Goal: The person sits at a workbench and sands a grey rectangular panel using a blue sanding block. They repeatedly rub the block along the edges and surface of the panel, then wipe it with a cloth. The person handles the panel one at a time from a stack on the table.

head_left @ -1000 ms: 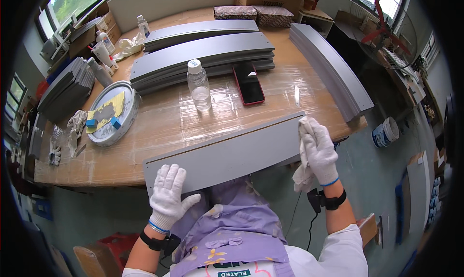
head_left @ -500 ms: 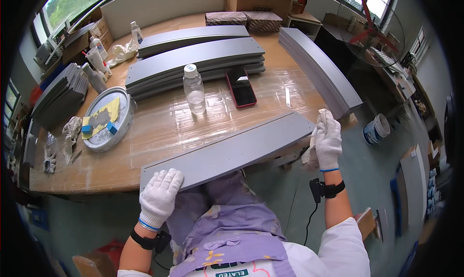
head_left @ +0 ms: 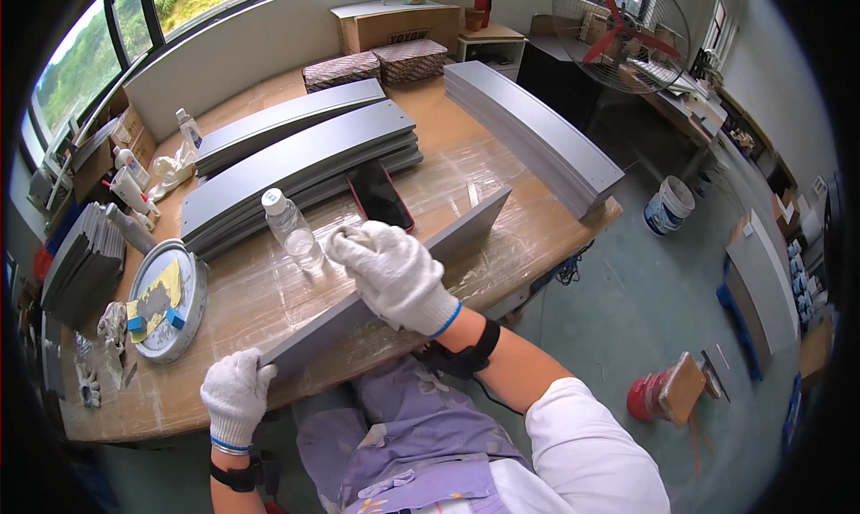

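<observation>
A long grey panel (head_left: 318,333) is tipped up on its long edge at the front of the table, slanting away to the right. My left hand (head_left: 236,396), in a white knit glove, is closed around its near left end. My right hand (head_left: 394,276), gloved the same way, is closed over the panel's middle at its upper edge. A pale cloth showed in this hand earlier; now the fingers mostly hide it. Just beyond that hand are a clear bottle (head_left: 291,232) with a white cap and a phone (head_left: 381,196) in a red case.
Stacked grey panels (head_left: 296,169) lie at the back, with another stack (head_left: 537,138) along the right edge. A round tin (head_left: 170,303) with yellow sandpaper and blue blocks stands at left. Beyond the right table edge are a white bucket (head_left: 670,205), a red stool (head_left: 658,393) and a fan (head_left: 618,30).
The panel has gone from lying nearly flat to standing tilted on edge. My right hand has moved left from its far end to its middle; my left hand still holds the near end.
</observation>
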A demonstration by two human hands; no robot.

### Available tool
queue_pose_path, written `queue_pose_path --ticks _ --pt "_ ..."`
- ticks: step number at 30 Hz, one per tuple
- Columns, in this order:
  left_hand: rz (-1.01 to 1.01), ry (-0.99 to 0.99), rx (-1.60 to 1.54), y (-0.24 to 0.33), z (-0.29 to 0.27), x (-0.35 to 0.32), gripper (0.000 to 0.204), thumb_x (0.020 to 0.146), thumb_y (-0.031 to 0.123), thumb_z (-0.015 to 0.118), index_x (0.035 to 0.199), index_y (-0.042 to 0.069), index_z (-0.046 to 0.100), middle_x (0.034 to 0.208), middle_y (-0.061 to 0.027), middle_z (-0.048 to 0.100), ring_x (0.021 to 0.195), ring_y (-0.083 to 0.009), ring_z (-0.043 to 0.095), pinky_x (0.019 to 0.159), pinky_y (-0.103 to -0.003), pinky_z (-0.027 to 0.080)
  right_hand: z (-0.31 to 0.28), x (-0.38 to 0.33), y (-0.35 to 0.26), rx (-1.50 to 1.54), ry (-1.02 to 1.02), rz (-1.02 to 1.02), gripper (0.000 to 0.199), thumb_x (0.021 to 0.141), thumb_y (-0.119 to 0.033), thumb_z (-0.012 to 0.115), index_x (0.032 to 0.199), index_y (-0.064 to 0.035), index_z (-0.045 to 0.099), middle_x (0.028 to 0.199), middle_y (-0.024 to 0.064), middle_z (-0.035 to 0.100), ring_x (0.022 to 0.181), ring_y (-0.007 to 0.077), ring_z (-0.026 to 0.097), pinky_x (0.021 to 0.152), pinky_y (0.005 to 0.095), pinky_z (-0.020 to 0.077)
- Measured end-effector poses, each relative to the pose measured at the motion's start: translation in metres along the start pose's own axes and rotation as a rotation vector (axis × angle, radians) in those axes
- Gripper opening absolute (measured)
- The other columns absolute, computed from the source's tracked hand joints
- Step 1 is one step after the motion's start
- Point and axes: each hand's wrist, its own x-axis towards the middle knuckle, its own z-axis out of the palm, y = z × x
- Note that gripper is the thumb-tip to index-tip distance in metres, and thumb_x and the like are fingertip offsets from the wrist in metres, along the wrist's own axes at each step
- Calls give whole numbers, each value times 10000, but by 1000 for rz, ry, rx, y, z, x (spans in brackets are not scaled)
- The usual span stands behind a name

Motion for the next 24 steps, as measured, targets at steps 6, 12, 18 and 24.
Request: queue_pose_path --ticks 6,12,18,24 --pt "-151 75 -235 -57 -6 -52 258 854 250 728 994 68 611 821 -74 604 754 -236 595 703 -353 485 -118 -20 166 -322 227 505 317 911 -2 583 1226 -16 619 1083 101 643 977 249 656 891 320 533" --pt "-763 285 -1290 -70 58 -91 337 842 84 719 1147 41 582 965 -24 642 819 -103 595 778 -270 516 -143 -94 232 1039 265 1120 396 1033 -296 441 1359 -77 494 1309 121 573 1059 252 609 872 397 544" --pt "-910 239 -1421 -45 58 -86 506 942 461 652 1203 30 603 1029 -29 670 906 -104 643 781 -259 541 -154 -111 249 1366 45 1168 428 1007 -356 512 1367 -123 507 1188 157 611 947 285 660 749 431 581" --pt "-1180 223 -1676 -16 85 -117 432 1001 397 573 1220 26 602 1063 -49 668 911 -119 649 797 -281 562 -167 -139 230 605 -61 1053 318 1018 -289 513 1263 -88 545 1087 77 611 845 155 642 666 291 572"
